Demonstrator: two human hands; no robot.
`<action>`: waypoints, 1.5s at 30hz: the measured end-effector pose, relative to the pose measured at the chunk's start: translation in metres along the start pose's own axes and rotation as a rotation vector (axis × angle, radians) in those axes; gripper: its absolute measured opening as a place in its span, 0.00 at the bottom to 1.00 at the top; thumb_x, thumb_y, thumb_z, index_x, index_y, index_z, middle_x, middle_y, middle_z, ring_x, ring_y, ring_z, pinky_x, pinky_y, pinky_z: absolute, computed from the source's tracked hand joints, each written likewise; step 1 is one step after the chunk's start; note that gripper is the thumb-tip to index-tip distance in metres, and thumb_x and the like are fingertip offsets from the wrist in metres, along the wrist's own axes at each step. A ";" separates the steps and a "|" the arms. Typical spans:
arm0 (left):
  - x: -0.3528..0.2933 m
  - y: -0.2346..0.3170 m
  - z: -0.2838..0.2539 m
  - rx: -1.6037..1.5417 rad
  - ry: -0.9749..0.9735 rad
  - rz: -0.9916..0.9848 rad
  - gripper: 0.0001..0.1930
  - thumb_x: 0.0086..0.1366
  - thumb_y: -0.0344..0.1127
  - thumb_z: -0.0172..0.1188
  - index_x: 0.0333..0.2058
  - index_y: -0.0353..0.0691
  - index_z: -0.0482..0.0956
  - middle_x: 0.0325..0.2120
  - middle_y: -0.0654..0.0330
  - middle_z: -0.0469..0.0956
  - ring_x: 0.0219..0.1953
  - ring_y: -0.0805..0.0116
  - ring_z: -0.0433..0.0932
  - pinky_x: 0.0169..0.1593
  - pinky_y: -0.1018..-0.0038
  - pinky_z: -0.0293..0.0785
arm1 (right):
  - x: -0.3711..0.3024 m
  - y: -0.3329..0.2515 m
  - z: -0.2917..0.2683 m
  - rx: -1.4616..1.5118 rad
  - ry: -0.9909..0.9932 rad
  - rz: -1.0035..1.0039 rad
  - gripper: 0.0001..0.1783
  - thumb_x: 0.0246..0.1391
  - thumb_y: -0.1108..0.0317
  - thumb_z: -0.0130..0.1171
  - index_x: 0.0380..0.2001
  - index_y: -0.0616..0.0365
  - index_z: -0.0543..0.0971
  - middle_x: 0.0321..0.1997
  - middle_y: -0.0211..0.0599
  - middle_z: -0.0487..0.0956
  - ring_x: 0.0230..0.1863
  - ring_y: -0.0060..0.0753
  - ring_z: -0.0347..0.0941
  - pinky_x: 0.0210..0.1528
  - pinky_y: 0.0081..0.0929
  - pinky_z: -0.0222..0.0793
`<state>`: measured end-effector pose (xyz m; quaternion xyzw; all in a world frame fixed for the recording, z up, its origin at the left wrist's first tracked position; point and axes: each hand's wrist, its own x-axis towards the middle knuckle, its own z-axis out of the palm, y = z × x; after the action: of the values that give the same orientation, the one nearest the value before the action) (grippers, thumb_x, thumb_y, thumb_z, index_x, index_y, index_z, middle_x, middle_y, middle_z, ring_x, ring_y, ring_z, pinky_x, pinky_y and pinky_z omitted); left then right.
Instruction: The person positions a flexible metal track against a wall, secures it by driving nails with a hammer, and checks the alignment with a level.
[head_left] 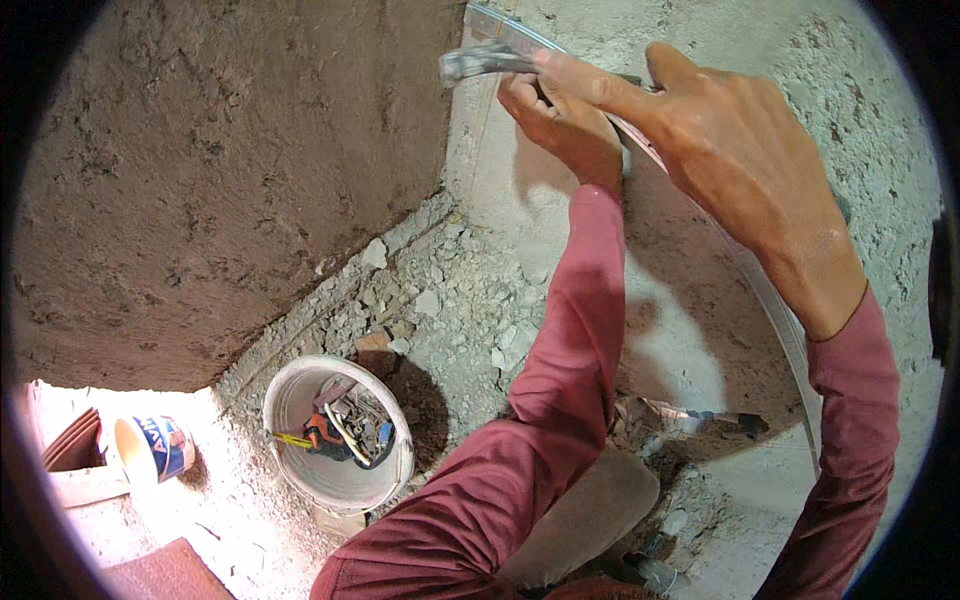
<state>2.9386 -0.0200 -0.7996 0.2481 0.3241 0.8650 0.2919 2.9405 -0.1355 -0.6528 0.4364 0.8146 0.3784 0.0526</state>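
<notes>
Right hand [745, 160] wrapped around a hammer [480, 63].
The hammer is held beside the curled left hand [570, 138] (whether anything is pinched cannot be told), near a pale strip [767, 285] along the wall [870, 150].

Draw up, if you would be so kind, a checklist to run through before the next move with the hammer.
1. Hammer held in the right hand: ok, its grip is on the handle.
2. Left hand well clear of the hammer: not ok, its fingers look close to it in this view.
3. Anything pinched in the left fingers: cannot tell, partly hidden.
4. Long strip firmly fixed to the wall: cannot tell.
5. Bucket upright, with tools inside: ok.
6. Floor beside it free of loose rubble: not ok, pieces lie scattered.
</notes>
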 end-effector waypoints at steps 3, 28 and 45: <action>0.001 -0.019 0.008 -0.234 -0.004 -0.113 0.12 0.71 0.34 0.52 0.45 0.30 0.72 0.41 0.53 0.68 0.46 0.60 0.72 0.51 0.65 0.68 | 0.005 0.003 -0.013 -0.173 -0.079 0.018 0.34 0.58 0.66 0.57 0.66 0.23 0.66 0.25 0.33 0.68 0.21 0.36 0.72 0.24 0.34 0.71; 0.004 -0.015 0.000 -0.574 0.041 -0.383 0.15 0.71 0.39 0.51 0.46 0.31 0.70 0.37 0.56 0.71 0.43 0.63 0.71 0.50 0.66 0.67 | -0.004 -0.033 -0.024 0.079 -0.057 0.099 0.31 0.53 0.71 0.55 0.60 0.26 0.74 0.26 0.36 0.68 0.22 0.42 0.73 0.26 0.38 0.71; 0.002 -0.007 0.002 -0.144 0.026 0.014 0.08 0.69 0.30 0.55 0.41 0.30 0.74 0.42 0.52 0.72 0.46 0.56 0.73 0.52 0.63 0.68 | -0.017 -0.036 -0.026 0.055 -0.092 0.131 0.37 0.49 0.74 0.58 0.62 0.27 0.72 0.26 0.37 0.67 0.23 0.42 0.74 0.23 0.35 0.70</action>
<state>2.9410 -0.0129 -0.8026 0.2176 0.2629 0.8912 0.2990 2.9163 -0.1751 -0.6622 0.5073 0.7910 0.3379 0.0532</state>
